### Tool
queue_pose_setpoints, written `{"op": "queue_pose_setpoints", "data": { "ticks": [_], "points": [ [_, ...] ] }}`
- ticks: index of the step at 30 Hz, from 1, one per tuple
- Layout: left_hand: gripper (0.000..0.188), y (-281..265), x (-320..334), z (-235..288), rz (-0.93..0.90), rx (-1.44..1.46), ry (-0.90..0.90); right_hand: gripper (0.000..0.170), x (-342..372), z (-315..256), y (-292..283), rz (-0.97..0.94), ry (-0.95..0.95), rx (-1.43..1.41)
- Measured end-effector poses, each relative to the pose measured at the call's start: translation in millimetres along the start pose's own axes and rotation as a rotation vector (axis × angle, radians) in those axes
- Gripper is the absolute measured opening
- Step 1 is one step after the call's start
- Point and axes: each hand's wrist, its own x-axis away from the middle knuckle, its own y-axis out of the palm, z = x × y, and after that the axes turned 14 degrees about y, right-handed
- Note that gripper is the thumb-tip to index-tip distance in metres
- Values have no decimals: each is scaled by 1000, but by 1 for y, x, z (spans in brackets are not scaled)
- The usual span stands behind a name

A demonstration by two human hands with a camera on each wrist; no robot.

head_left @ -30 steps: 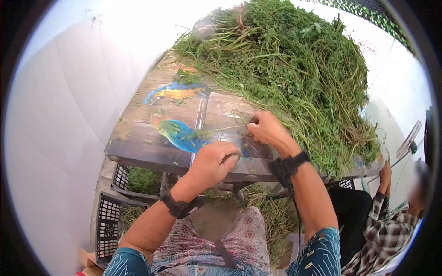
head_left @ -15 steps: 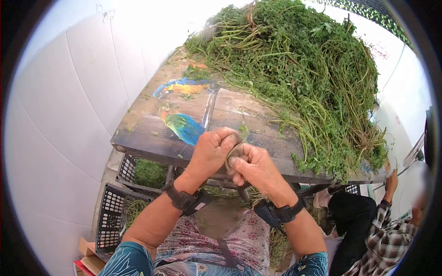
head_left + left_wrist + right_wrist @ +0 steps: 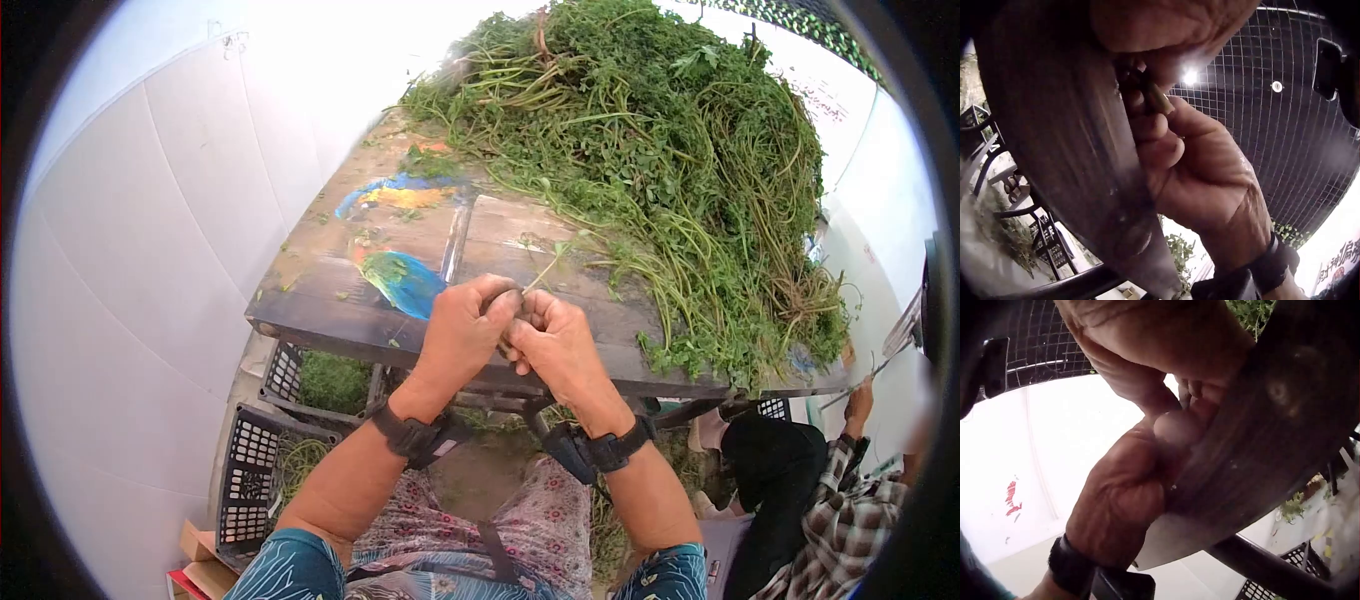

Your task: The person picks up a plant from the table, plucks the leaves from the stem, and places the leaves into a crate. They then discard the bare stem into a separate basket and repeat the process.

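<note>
At the near edge of the table my left hand and right hand meet, fingers curled in and thumbs close together. Both pinch a green stem, whose thin leafy end pokes up and away from the fingertips. In the left wrist view the cut end of the stem sticks out by the right hand's fingers. Most of the stem is hidden in the fingers. A big heap of leafy green stems covers the far and right parts of the table.
The dark wooden table has a painted blue-and-green patch and scattered leaf bits. Black plastic crates with greens stand below its left side. A person in a checked shirt sits at the right. Greens lie on the floor beneath.
My right hand has come from the table, by the heap, down and left to my left hand, bringing the stem. The stem looked bent between the hands half a second ago; its leafy end now points up.
</note>
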Motion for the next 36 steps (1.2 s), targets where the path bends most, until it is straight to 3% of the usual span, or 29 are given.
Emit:
{"op": "queue_pose_setpoints", "data": {
  "ticks": [4, 9, 15, 18, 21, 30, 36],
  "points": [
    [21, 0, 3, 0, 45, -87, 118, 16, 0, -1, 3, 18, 18, -87],
    [18, 1, 6, 7, 29, -33, 11, 14, 1, 0, -3, 29, 30, -320],
    [18, 1, 5, 5, -65, -175, 124, 19, -5, 3, -24, -111, 13, -397],
    [17, 1, 5, 10, -79, -155, 69, 26, -8, 4, -33, -83, 39, -325],
    [16, 0, 6, 11, -91, -136, 39, 31, 2, -6, -32, 11, -52, -212],
    [14, 0, 8, 5, -113, -75, 76, 23, 0, -7, -41, -49, -104, 6],
    [14, -2, 7, 11, -124, -43, 38, 19, 2, -8, -47, 164, -179, 327]
  ]
}}
